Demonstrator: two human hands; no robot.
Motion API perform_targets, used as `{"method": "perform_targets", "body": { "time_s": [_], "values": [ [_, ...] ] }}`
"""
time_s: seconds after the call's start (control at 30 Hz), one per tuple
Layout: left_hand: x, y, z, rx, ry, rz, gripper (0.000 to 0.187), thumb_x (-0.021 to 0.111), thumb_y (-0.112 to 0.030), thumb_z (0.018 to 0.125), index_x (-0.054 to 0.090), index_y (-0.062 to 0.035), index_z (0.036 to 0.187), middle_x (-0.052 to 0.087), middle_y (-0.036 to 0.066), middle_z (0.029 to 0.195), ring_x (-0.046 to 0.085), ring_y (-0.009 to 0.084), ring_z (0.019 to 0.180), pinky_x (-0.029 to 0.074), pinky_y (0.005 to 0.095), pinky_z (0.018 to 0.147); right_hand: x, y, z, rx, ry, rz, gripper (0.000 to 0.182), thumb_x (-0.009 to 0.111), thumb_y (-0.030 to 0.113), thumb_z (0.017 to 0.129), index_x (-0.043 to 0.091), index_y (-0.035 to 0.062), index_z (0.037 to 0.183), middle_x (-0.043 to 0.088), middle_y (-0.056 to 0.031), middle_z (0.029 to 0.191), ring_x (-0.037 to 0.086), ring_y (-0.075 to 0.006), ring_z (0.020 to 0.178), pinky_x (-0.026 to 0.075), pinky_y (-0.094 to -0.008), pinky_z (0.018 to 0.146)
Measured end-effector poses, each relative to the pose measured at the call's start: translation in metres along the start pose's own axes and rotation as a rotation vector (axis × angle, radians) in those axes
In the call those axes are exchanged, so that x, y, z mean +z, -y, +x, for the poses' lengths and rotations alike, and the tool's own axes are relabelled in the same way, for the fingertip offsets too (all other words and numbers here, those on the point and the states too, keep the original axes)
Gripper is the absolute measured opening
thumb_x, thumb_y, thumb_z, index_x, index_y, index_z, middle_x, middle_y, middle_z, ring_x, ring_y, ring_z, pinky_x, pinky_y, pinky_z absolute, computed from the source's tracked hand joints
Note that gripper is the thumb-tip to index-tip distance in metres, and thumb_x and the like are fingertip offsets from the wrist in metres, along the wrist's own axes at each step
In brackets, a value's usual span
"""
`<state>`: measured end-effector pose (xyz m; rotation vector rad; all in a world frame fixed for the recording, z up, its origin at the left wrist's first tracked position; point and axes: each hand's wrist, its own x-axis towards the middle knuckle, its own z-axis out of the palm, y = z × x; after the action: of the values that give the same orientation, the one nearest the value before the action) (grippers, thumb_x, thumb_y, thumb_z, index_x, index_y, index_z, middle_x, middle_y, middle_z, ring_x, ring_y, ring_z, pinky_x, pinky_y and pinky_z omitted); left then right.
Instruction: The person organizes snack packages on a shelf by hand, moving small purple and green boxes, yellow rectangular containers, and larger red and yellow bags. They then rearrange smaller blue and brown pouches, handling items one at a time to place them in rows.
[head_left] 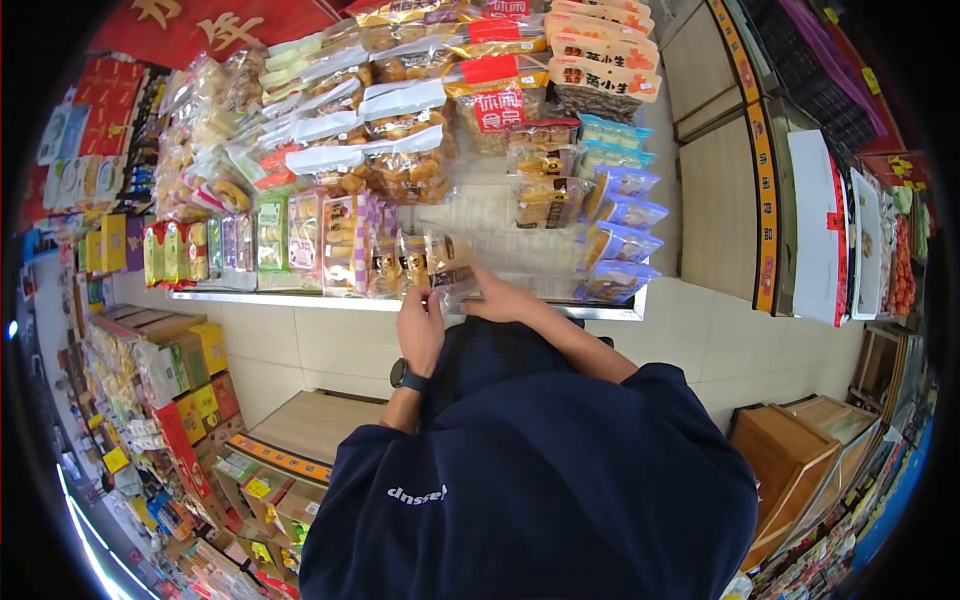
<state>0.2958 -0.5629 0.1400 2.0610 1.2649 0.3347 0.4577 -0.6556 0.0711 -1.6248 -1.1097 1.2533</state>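
Observation:
My left hand (421, 325), with a dark watch at its wrist, pinches the lower edge of a clear snack packet (447, 262) with a brown label. From the other side my right hand (497, 297) grips the same packet; some of its fingers are hidden behind the film. The packet stands at the front of the display table, against similar brown-labelled packets (385, 265) on its left. Beside those is a purple-checked pack of pastries (345, 245). More brown-labelled packets (548, 203) lie farther back to the right.
The display table's metal front edge (600, 312) runs just before my body. Blue-purple bags (622, 243) line its right side, and large bags of baked snacks (405, 165) fill the back. Wooden shelving (715, 205) stands to the right, and stacked boxes (190, 400) to the left.

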Motion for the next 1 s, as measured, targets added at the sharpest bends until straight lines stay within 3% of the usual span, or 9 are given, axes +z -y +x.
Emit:
{"method": "perform_targets", "body": {
  "time_s": [0.1, 0.2, 0.27, 0.33, 0.43, 0.53, 0.73, 0.83, 1.0],
  "values": [
    [-0.005, 0.01, -0.006, -0.016, -0.014, 0.089, 0.015, 0.064, -0.015, 0.094, 0.064, -0.0003, 0.097, 0.068, 0.019, 0.086, 0.066, 0.0379, 0.074, 0.05, 0.0442, 0.065, -0.004, -0.002, 0.005, 0.082, 0.104, -0.24, 0.081, 0.071, 0.031, 0.086, 0.034, 0.0019, 0.152, 0.054, -0.0281, 0.139, 0.058, -0.041, 0.122, 0.044, -0.046, 0.105],
    [-0.008, 0.013, -0.007, -0.019, -0.038, 0.099, 0.016, 0.064, -0.017, 0.094, 0.064, -0.001, 0.097, 0.069, 0.018, 0.087, 0.066, 0.0365, 0.072, 0.05, 0.0444, 0.065, -0.035, 0.01, 0.007, 0.153, -0.24, -0.34, 0.063, 0.062, 0.023, 0.091, 0.041, -0.001, 0.145, 0.061, -0.0298, 0.125, 0.06, -0.0423, 0.115, 0.049, -0.0492, 0.097],
    [-0.01, 0.013, -0.007, -0.014, -0.058, 0.088, 0.016, 0.065, -0.017, 0.094, 0.066, -0.0012, 0.097, 0.069, 0.016, 0.086, 0.066, 0.0343, 0.069, 0.051, 0.0434, 0.063, -0.073, 0.049, 0.001, 0.18, -0.551, -0.372, 0.049, 0.056, 0.019, 0.094, 0.048, 0.0031, 0.139, 0.069, -0.0248, 0.104, 0.067, -0.0422, 0.095, 0.053, -0.0521, 0.082],
    [-0.008, 0.011, -0.005, 0.011, -0.075, 0.075, 0.017, 0.065, -0.017, 0.094, 0.068, -0.0011, 0.098, 0.071, 0.015, 0.083, 0.066, 0.0312, 0.065, 0.051, 0.0414, 0.062, -0.106, 0.055, 0.001, 0.137, -0.785, -0.439, 0.047, 0.059, 0.019, 0.092, 0.053, 0.0112, 0.138, 0.071, -0.0189, 0.085, 0.067, -0.0428, 0.079, 0.053, -0.0524, 0.07],
    [-0.007, 0.01, -0.003, -0.019, -0.049, 0.092, 0.016, 0.065, -0.018, 0.093, 0.067, -0.0033, 0.098, 0.07, 0.014, 0.087, 0.067, 0.0338, 0.074, 0.051, 0.0433, 0.066, -0.137, 0.04, 0.01, 0.317, -0.791, -0.648, 0.038, 0.056, 0.019, 0.094, 0.057, 0.0115, 0.131, 0.071, -0.0209, 0.084, 0.068, -0.0424, 0.078, 0.053, -0.054, 0.069],
    [-0.008, 0.011, -0.001, 0.037, -0.098, 0.105, 0.016, 0.065, -0.018, 0.092, 0.068, -0.0035, 0.098, 0.07, 0.013, 0.087, 0.067, 0.034, 0.076, 0.052, 0.043, 0.067, -0.142, 0.018, 0.022, 0.293, -0.748, -0.724, 0.027, 0.056, 0.02, 0.094, 0.06, 0.0114, 0.119, 0.07, -0.0215, 0.081, 0.068, -0.0424, 0.075, 0.052, -0.0543, 0.066],
    [-0.011, 0.011, 0.001, 0.013, -0.093, 0.129, 0.019, 0.067, -0.02, 0.091, 0.069, -0.0029, 0.099, 0.07, 0.013, 0.085, 0.068, 0.034, 0.079, 0.052, 0.0431, 0.07, -0.127, 0.029, 0.004, 0.124, -0.629, -0.732, 0.013, 0.058, 0.019, 0.092, 0.063, 0.0132, 0.102, 0.069, -0.0181, 0.076, 0.067, -0.0421, 0.071, 0.051, -0.0552, 0.064],
    [-0.012, 0.007, 0.0, 0.01, -0.092, 0.122, 0.02, 0.068, -0.02, 0.091, 0.069, -0.0023, 0.1, 0.07, 0.013, 0.085, 0.068, 0.0341, 0.079, 0.052, 0.0431, 0.07, -0.112, 0.054, -0.01, 0.071, -0.429, -0.71, 0.01, 0.06, 0.021, 0.088, 0.065, 0.0147, 0.094, 0.071, -0.0125, 0.085, 0.069, -0.0383, 0.078, 0.053, -0.0519, 0.067],
    [-0.009, 0.007, 0.002, 0.034, -0.105, 0.156, 0.022, 0.07, -0.022, 0.09, 0.07, -0.0024, 0.1, 0.072, 0.013, 0.082, 0.069, 0.0336, 0.077, 0.052, 0.0409, 0.069, -0.068, 0.055, -0.004, -0.157, -0.203, -0.671, 0.008, 0.062, 0.019, 0.083, 0.065, 0.0142, 0.088, 0.069, -0.01, 0.082, 0.068, -0.035, 0.079, 0.053, -0.0485, 0.068]
  ]
}}
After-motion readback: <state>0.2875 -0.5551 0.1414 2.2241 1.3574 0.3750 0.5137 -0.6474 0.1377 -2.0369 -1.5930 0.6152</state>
